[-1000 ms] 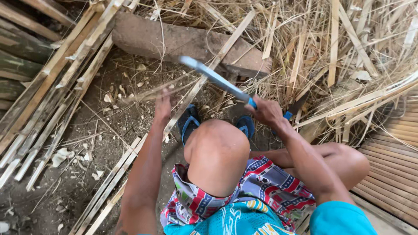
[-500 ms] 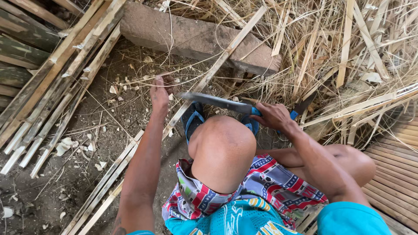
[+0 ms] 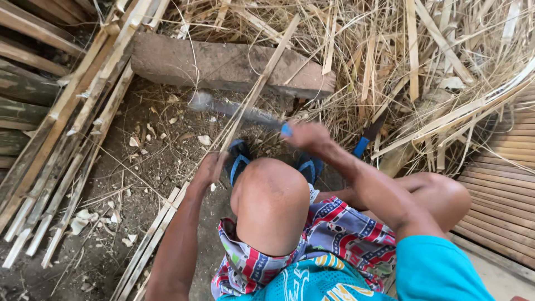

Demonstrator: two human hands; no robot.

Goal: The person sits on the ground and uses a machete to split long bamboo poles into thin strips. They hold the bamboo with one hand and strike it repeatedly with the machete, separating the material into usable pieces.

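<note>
My left hand (image 3: 209,169) grips a long thin bamboo strip (image 3: 259,86) that runs up and to the right over a stone block (image 3: 223,67). My right hand (image 3: 309,135) holds a long knife (image 3: 234,110) by its blue handle; the blade is blurred and points left, crossing the strip just above my left hand. My bent knee (image 3: 270,200) sits below both hands, with blue sandals on my feet beside it.
Split bamboo slats (image 3: 61,145) lie in a bundle at left and more lie along the ground at bottom centre. A heap of dry bamboo shavings (image 3: 423,72) fills the upper right. A second blue-handled tool (image 3: 368,136) sticks out of the heap. A slatted bamboo platform (image 3: 501,195) is at right.
The knife has swung from raised and pointing up-left down to a low stroke across the strip. My left hand has slid lower along the strip, and the view has shifted.
</note>
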